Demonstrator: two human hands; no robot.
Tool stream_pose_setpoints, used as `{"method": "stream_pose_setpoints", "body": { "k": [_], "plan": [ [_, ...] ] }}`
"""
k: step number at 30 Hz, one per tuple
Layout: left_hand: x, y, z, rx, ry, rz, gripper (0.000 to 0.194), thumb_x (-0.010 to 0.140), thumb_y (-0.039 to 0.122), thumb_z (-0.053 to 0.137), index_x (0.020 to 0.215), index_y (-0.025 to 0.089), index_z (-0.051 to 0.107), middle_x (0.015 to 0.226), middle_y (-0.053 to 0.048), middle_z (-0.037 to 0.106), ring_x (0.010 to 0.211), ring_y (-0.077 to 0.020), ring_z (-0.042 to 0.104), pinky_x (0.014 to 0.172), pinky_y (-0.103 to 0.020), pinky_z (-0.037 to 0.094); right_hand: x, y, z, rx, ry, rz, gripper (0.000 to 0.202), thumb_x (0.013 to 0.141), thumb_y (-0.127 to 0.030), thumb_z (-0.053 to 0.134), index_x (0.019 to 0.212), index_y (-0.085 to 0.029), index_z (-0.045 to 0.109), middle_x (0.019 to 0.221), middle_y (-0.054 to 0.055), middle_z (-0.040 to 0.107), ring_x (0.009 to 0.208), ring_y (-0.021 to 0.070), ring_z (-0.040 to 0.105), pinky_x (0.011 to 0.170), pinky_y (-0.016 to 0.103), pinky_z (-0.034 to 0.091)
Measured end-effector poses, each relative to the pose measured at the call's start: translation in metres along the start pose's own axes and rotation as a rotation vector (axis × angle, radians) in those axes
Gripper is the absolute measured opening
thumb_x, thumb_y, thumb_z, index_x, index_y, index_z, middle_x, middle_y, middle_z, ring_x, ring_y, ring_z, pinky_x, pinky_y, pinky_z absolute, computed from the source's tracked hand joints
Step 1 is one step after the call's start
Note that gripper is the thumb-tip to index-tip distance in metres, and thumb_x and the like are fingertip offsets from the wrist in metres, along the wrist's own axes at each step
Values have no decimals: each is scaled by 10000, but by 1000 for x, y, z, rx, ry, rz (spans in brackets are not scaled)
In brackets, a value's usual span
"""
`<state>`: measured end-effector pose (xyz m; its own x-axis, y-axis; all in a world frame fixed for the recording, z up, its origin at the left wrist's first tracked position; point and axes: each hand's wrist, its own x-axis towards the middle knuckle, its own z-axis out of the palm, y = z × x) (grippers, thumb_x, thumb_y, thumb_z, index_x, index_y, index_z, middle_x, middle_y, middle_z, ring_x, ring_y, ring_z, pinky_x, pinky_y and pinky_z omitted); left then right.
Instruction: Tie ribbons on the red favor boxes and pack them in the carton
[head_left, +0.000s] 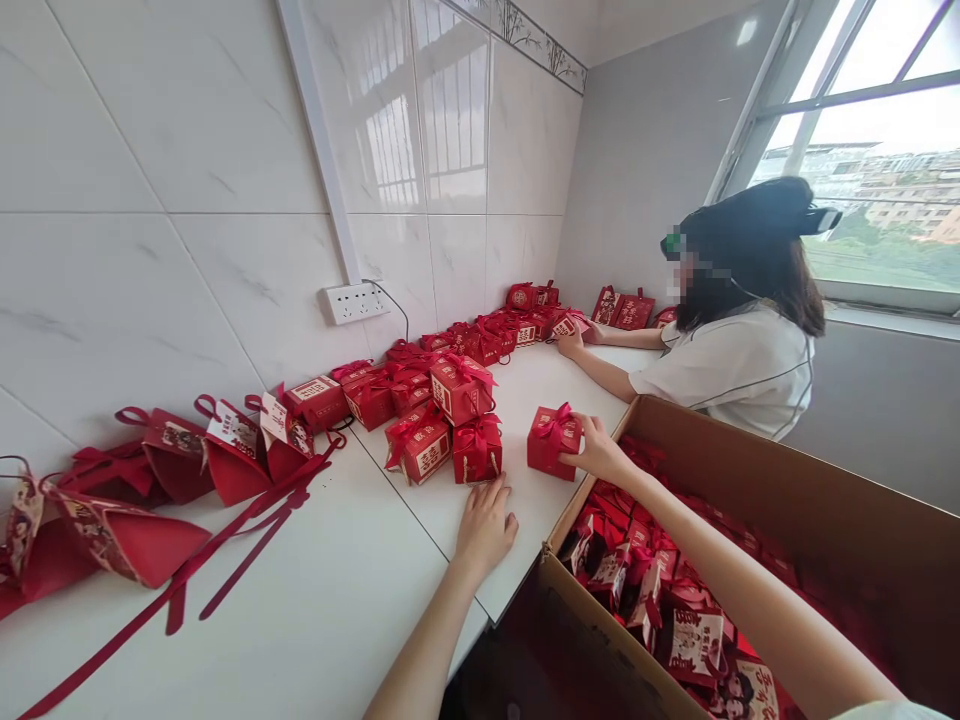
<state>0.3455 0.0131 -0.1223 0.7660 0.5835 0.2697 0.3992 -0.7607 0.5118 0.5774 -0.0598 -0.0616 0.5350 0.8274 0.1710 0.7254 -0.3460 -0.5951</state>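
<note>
My right hand (pixel 604 452) grips the right side of a red gift box (pixel 553 441) with a ribbon bow, at the table's edge beside the carton. My left hand (pixel 486 522) rests with its fingers spread at the front of another red box (pixel 478 448) with a bow; nothing is held in it. On top of the group behind that hand sits a further red box (pixel 459 388), and a tilted one (pixel 420 443) lies to the left. Whether my left fingertips touch the box in front of them is hard to tell.
A large cardboard carton (pixel 787 455) full of red boxes stands at the right. Red boxes line the wall; triangular red packages (pixel 236 450) and loose ribbons (pixel 247 520) lie left. Across the table, a person (pixel 735 350) handles a red box (pixel 568 325).
</note>
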Motion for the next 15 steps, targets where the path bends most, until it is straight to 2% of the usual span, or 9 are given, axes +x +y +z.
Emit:
{"method": "stream_pose_setpoints", "body": {
  "k": [3,5,9,15],
  "plan": [
    [1,-2,0,-15,33,-52,290,794,137,462,1062,164,569,1176,-106,571,1089,-232,559,983,-404,422,11,7,-7,-7,53,80,788,614,-332,703,1298,-154,353,1241,160,392,1143,288,509,1027,417,363],
    [1,-3,-1,-14,81,-118,253,818,140,421,1028,142,563,1086,-118,562,1029,-234,574,933,-408,449,21,7,-4,-3,69,123,796,615,-339,700,1301,-139,350,1248,174,389,1149,292,506,1016,410,370],
    [2,-4,-2,-15,128,-186,242,800,136,434,1011,128,553,1064,-123,529,1041,-256,554,931,-432,440,49,-8,18,13,97,201,782,649,-363,672,1313,-114,343,1252,195,399,1134,305,520,982,405,393],
    [1,-2,-3,-25,88,-188,353,776,130,446,1110,124,560,1131,-134,543,1098,-266,533,965,-429,417,95,-47,59,51,146,274,811,678,-421,674,1340,-98,334,1298,231,382,1231,359,427,1019,445,346]
  ]
}}
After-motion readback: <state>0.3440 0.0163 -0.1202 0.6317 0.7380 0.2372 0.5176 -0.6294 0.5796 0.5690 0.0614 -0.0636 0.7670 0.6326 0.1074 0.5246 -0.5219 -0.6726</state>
